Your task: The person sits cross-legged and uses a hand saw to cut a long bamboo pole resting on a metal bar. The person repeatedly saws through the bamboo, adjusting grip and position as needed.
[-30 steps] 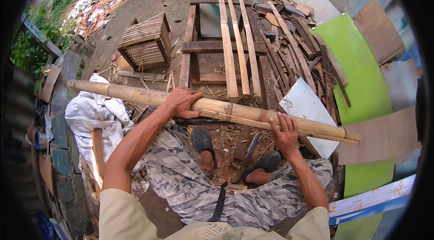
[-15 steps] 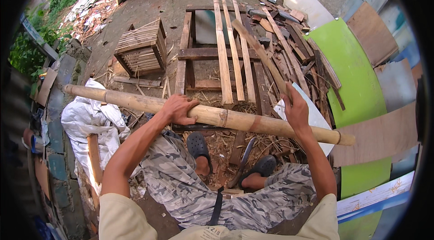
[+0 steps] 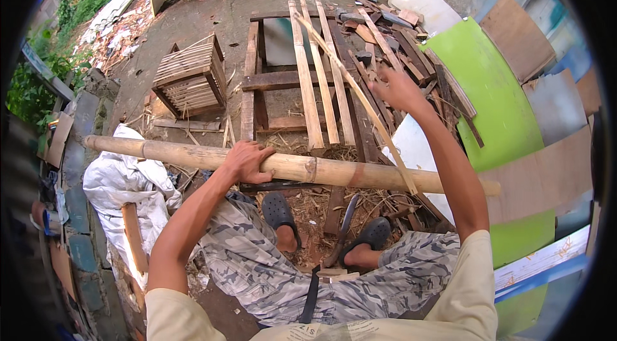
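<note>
Nearest is a cream cloth shirt (image 3: 385, 331) with dark printed lettering, then creased camouflage trousers (image 3: 257, 270). On the near side of the bamboo pole (image 3: 360, 172), past its right end, a white and blue board (image 3: 543, 262) bears orange marks. A knife (image 3: 349, 215) with a curved blade lies between the feet, pointing toward the pole. The pole itself, round and tan with ringed joints, stretches crosswise in front of the knees, its left part above a crumpled white sack (image 3: 125, 180). The left hand (image 3: 247, 162) clasps it from above, thumb on the near side. A thin split stick (image 3: 379, 125) slants away from the pole's right part. Beyond the pole, the right hand (image 3: 395, 89) has its fingers loosely bent and parted, just beside the stick. Farther from the pole, flat bamboo slats (image 3: 305, 84) rest across a rough wooden frame (image 3: 283, 80), with a slatted box (image 3: 189, 77) to their left and jagged wood scraps (image 3: 405, 48) to their right.
</note>
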A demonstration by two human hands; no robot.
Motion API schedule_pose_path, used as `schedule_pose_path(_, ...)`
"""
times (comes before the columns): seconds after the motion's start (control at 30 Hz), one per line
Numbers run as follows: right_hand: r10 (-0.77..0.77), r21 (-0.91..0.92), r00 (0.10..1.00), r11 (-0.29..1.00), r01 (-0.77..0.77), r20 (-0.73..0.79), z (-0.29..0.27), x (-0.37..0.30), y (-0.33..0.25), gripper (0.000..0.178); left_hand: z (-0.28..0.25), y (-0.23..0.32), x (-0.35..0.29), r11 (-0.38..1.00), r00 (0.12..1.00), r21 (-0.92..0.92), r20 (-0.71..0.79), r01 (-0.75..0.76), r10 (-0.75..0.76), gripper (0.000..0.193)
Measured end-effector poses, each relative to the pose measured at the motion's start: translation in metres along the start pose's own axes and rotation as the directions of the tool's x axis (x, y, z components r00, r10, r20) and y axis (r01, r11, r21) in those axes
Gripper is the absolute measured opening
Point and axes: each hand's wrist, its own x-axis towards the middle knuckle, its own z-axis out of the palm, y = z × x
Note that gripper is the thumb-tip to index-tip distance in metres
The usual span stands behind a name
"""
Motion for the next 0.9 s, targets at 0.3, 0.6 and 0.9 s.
schedule_pose_path(0.3,0.239,0.203,0.953,0.94,-0.275,0.188,0.11,-0.117,0.066,0.052,0.001,0.003,0.007,0.999,0.999,0.007,-0.017,-0.037,0.037,0.066)
schedule_pose_path(0.6,0.302,0.259,0.953,0.919,-0.298,0.025,0.083,-0.088,-0.017,0.039,0.002,-0.001,0.011,0.999,0.999,-0.011,0.0,-0.048,0.048,0.066)
schedule_pose_path(0.9,0.328,0.418,0.937,0.873,-0.253,-0.118,0.052,-0.029,-0.046,0.052,-0.003,0.038,0.046,0.998,0.998,0.036,0.053,-0.048,0.046,0.065)
